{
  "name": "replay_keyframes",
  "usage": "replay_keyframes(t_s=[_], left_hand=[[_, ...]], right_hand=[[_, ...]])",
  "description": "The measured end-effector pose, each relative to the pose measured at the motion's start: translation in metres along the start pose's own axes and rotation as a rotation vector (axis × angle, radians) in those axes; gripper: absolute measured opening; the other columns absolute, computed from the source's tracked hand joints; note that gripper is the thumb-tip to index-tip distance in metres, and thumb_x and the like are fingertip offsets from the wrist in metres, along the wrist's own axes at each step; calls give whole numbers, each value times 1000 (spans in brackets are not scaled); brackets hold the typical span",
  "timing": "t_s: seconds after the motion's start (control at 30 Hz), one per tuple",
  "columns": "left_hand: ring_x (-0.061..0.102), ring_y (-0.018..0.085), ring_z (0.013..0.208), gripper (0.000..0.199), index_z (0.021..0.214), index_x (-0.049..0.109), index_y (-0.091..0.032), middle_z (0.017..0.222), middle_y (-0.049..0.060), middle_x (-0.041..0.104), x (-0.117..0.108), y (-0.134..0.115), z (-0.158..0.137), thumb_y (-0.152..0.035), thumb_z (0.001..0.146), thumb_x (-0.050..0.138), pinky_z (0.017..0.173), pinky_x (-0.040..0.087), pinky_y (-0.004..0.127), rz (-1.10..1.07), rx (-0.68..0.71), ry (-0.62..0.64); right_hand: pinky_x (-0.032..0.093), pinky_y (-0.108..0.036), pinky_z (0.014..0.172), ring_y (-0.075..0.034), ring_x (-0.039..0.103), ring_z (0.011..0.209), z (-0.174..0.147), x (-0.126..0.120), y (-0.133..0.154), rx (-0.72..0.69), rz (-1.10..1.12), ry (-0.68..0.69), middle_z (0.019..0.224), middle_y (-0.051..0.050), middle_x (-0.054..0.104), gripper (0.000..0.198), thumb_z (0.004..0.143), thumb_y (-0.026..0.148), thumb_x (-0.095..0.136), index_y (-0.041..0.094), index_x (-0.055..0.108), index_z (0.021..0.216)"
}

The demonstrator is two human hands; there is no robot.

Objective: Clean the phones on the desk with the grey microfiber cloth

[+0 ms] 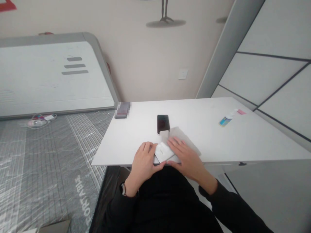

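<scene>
A small white flat packet [163, 152], perhaps a box or folded wrapper, lies tilted at the table's front edge between my hands. My left hand [143, 160] grips its left side, fingers curled at the edge and thumb along the near corner. My right hand [186, 156] lies with fingers stretched over the packet's right side, its thumb near the lower corner. Under the right fingers a pale translucent sheet or pouch [186, 137] spreads on the table. Just beyond the packet is a black phone [163, 123], lying flat, with a small pale flap [164, 134] close to it.
On the white table [199, 119], a small bottle with a blue label [226, 119] lies at the right beside a pink slip [241, 111]. A blurred-out item [122, 110] sits at the far left corner. Cables [39, 122] lie on the plastic-covered floor [53, 168].
</scene>
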State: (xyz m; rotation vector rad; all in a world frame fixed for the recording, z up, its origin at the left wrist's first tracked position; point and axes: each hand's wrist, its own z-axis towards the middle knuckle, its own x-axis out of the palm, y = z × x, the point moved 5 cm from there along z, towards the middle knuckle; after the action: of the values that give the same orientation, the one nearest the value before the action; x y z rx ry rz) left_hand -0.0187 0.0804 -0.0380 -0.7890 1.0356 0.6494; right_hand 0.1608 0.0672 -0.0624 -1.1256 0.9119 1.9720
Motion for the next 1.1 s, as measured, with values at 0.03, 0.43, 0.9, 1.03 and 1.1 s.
replay_keyframes(t_s=[0.03,0.43,0.9,1.03,1.1], left_hand=[[54,31,106,46,119,56,-19,111,11,58,0,1,0,-42,83,74,90,53,47,-1,1,-6],[54,31,107,49,122,56,-20,111,10,58,-1,0,1,-42,83,75,92,51,47,-35,-10,13],[54,31,108,51,122,55,-19,113,10,57,-2,0,1,-41,81,76,94,51,46,-33,-21,29],[54,31,107,50,122,55,-18,112,10,57,0,2,1,-43,83,75,93,51,47,-37,-30,30],[54,31,107,49,121,55,-18,114,10,57,2,4,0,-38,82,76,94,51,46,-40,-49,36]], right_hand=[[40,-61,117,-36,39,148,3,4,16,-45,43,25,158,-18,45,84,95,69,51,12,39,156],[40,-64,114,-39,41,146,-21,-6,-33,129,-123,-43,157,-22,44,89,98,70,41,10,23,162],[41,-60,116,-34,44,145,-31,-10,-26,62,-83,-30,158,-16,46,77,101,61,43,19,25,162],[39,-64,115,-39,39,148,2,4,-2,24,-31,11,158,-20,44,89,95,73,44,13,33,159],[38,-60,118,-36,39,149,8,10,31,-86,65,98,160,-19,41,93,92,77,46,11,35,158]])
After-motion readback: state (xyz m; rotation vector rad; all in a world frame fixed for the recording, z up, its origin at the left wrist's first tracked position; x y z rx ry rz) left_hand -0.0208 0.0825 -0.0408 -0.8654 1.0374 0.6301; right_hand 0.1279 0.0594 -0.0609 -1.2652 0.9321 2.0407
